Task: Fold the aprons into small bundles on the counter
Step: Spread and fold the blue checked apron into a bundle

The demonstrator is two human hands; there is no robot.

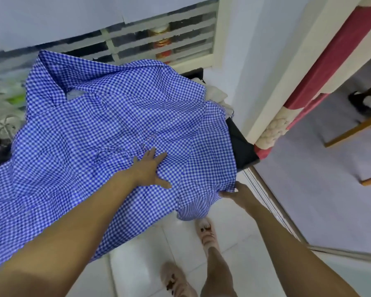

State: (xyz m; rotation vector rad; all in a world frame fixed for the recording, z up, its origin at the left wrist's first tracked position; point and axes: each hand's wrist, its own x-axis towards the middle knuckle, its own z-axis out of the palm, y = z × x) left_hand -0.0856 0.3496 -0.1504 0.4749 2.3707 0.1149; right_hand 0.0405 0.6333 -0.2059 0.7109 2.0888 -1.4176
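A large blue-and-white checked apron (107,116) lies spread over the dark counter (240,144), rumpled, with its near edge hanging over the front. My left hand (150,168) lies flat on the cloth near the middle, fingers spread and straight. My right hand (236,192) pinches the apron's near right corner at the counter's edge, lifting it slightly. Most of the counter top is hidden under the cloth.
Pale cloth (216,93) is bunched at the counter's far right corner. A louvred window (159,41) with jars behind it runs along the wall. To the right are a doorway with a red curtain (330,58) and wooden chair legs (351,129). White floor tiles and my feet lie below.
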